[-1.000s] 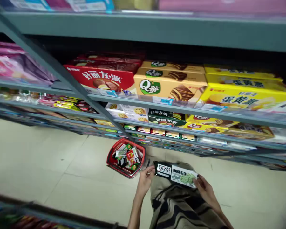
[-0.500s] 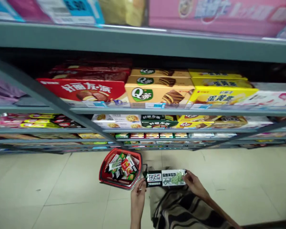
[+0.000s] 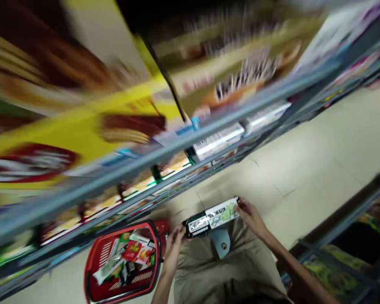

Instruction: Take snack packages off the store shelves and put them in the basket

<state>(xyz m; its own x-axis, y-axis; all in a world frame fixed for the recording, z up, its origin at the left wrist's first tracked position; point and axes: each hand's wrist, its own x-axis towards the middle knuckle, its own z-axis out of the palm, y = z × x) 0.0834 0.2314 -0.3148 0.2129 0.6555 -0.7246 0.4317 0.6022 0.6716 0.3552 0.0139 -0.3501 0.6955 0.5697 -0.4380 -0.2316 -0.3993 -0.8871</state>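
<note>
I hold a long black, white and green snack box level in front of my lap, one hand at each end. My left hand grips its black left end with curled fingers. My right hand is closed on its green right end. A red shopping basket with several snack packets in it stands on the floor just left of my left hand.
Grey metal shelves packed with yellow and red snack boxes run tilted and blurred across the upper left. The beige tiled floor spreads to the right. Another shelf unit stands at the lower right. My beige trousers fill the bottom centre.
The view has swung sharply and tilted, bringing the shelves close and blurred. Both hands keep hold of the box, which now sits slanted in the picture. The basket appears further left and lower.
</note>
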